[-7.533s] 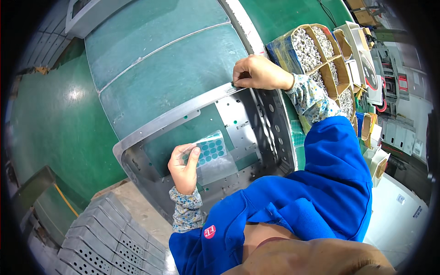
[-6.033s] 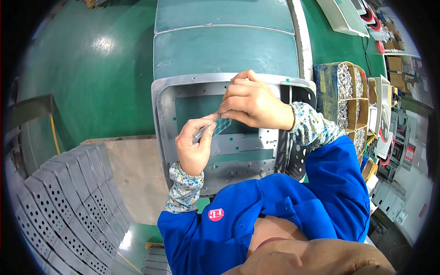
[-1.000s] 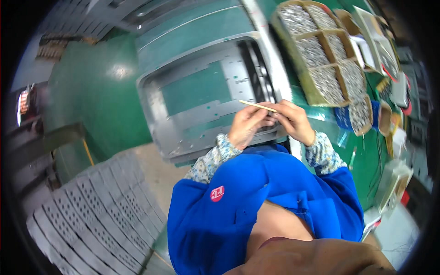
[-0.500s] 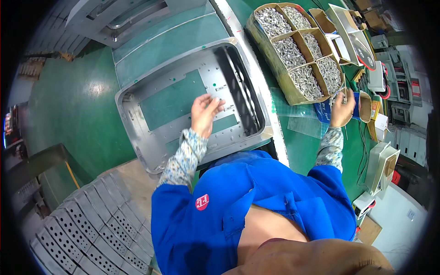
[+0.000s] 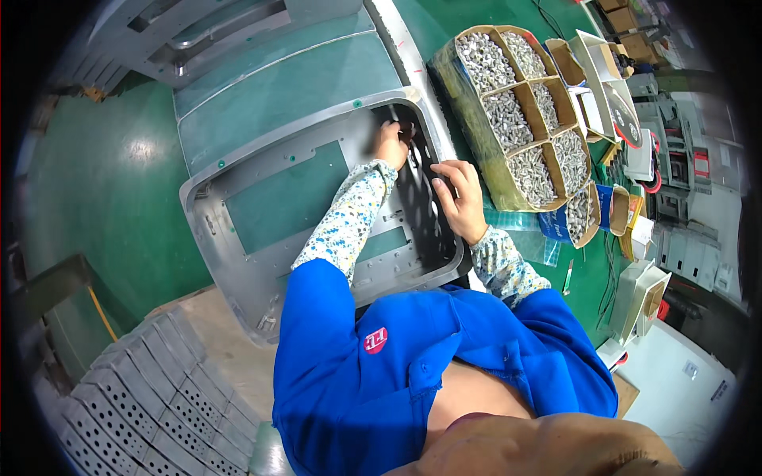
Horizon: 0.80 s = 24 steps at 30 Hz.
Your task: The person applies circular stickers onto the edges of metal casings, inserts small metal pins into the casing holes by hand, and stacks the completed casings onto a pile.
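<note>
A large rectangular metal housing (image 5: 262, 317) with rounded corners lies open side up, its flat inner face full of cutouts and small studs. My left hand (image 5: 390, 145) reaches into its far right corner, at the dark, shadowed inner side wall. The fingers there are bent together, and what they hold, if anything, is hidden. My right hand (image 5: 464, 198) rests at the housing's right rim, fingers apart and stretched over the edge, with nothing visible in it. Small metal fasteners (image 5: 508, 119) fill the box beyond.
A divided cardboard box (image 5: 476, 151) stands on the green surface to the right, with a blue carton (image 5: 556, 226) of fasteners nearer me. A thin tool (image 5: 568, 278) lies beside cables. Stacked perforated metal parts (image 5: 151, 389) stand at the lower left. Another metal housing (image 5: 214, 32) lies beyond.
My right hand has come left from the fastener cartons to the housing's right rim. My left hand has moved farther away, from above the housing's middle to its far right inner wall.
</note>
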Available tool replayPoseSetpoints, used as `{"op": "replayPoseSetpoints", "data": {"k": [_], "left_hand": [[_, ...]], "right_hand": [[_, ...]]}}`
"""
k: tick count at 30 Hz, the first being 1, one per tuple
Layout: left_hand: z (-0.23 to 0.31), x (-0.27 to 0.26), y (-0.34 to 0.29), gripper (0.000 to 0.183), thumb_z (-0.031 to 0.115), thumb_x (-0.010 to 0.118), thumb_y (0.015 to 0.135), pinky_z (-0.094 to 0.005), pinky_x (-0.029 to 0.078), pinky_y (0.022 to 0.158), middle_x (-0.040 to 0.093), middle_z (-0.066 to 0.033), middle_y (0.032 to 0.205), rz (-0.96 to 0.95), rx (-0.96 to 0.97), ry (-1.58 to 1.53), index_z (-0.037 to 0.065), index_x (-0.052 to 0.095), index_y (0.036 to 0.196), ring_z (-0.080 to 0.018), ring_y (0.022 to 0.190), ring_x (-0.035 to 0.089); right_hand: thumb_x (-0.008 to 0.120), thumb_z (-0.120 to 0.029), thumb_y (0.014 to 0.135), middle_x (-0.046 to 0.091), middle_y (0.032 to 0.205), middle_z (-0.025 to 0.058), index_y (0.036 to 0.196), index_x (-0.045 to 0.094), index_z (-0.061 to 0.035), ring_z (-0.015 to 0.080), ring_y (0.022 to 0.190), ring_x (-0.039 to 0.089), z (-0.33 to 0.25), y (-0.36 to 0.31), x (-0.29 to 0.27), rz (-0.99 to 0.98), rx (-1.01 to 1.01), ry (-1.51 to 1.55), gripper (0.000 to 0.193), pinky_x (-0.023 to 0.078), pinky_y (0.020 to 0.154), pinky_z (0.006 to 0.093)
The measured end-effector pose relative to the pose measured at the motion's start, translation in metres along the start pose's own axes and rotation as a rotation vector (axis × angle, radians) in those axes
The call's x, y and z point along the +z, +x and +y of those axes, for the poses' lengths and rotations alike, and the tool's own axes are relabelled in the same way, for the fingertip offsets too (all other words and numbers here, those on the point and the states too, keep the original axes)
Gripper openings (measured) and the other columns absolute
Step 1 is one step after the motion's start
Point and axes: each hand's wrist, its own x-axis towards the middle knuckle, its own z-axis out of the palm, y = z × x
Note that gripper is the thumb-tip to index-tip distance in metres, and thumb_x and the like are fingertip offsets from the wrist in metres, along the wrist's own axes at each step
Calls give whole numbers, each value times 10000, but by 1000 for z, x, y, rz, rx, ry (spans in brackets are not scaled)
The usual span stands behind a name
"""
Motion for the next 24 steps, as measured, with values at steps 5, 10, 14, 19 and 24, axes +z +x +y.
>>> {"op": "replayPoseSetpoints", "data": {"k": [5, 10, 14, 19, 24], "left_hand": [[4, -10, 3, 132, -29, 582, 749, -348, 480, 589, 614, -148, 780, -59, -141, -260, -2, 548, 874, -259, 664, 618], [4, -16, 18, 100, 25, 564, 807, -294, 510, 536, 601, -121, 735, -189, -662, -764, -61, 560, 857, -188, 566, 591], [27, -28, 36, 111, -24, 559, 760, -305, 512, 639, 612, -120, 787, -287, -654, -590, -75, 584, 855, -200, 687, 604], [-7, 2, -6, 309, -72, 515, 800, -301, 420, 879, 546, -90, 1090, -89, -425, -671, -17, 476, 1102, -184, 985, 529], [-66, -9, -36, 260, 1, 460, 852, -293, 437, 834, 547, -89, 1069, -288, -461, -420, -20, 472, 1111, -185, 953, 532]], "right_hand": [[571, -58, 766, 551, 933, 110, 943, 598, -59, 281, 878, 498, 3, 0, 6, -2, 67, 99, 179, 391, 783, 349], [560, -79, 768, 538, 948, 100, 952, 594, -61, 272, 904, 494, 6, 1, 8, -11, 87, 197, 188, 372, 815, 347], [563, -78, 772, 531, 962, 99, 958, 599, -65, 261, 919, 487, 16, 1, 5, -16, 84, 257, 190, 369, 830, 345], [577, -92, 776, 525, 990, 85, 965, 601, -83, 254, 909, 484, 30, -1, -1, 3, 66, 311, 191, 363, 798, 351], [628, -104, 723, 525, 991, 47, 974, 597, -124, 245, 896, 478, 31, -6, 0, 35, 100, 413, 253, 353, 782, 359]]}}
